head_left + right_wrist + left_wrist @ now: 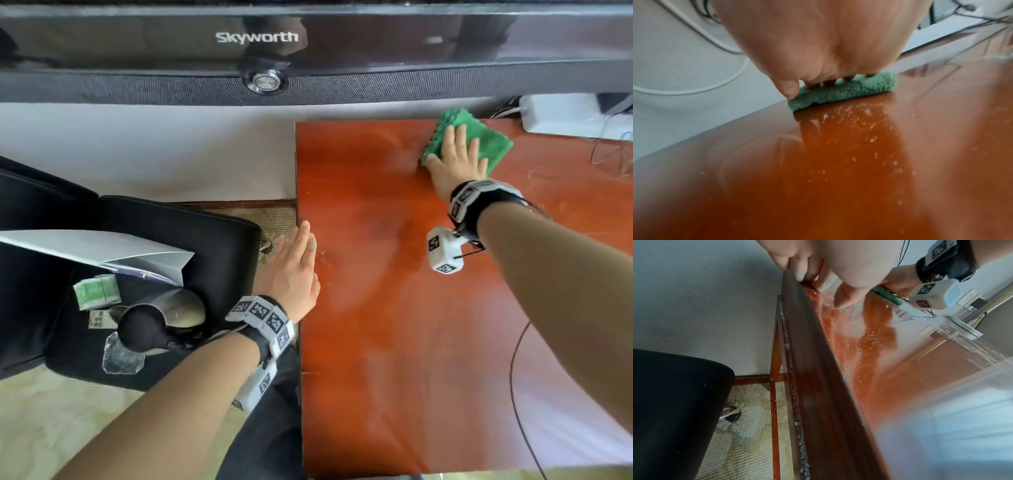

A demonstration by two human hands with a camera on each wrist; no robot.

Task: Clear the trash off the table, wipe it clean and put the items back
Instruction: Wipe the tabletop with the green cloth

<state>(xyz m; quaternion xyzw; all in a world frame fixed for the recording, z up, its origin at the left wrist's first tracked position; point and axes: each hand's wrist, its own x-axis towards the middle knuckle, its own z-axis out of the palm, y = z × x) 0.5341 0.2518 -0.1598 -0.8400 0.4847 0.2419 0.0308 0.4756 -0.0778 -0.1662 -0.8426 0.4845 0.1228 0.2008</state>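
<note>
Head view is showing the right hand, fingers spread flat, pressing the green cloth at the table's far edge, left hand resting open; wrist views are showing crumbs remaining, items waiting on the chair.

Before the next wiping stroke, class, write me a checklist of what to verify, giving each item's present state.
1. Right hand flat on the green cloth: ok.
2. Cloth lying on the table: ok, near the far edge.
3. Left hand steadying the table's left edge, holding nothing: ok.
4. Surface free of crumbs: not ok; pale specks lie on the near side of the cloth.
5. Stroke path free of items: ok in front of the cloth; a white device and cables sit at the far right corner.
6. Cloth damp: cannot tell.
</note>
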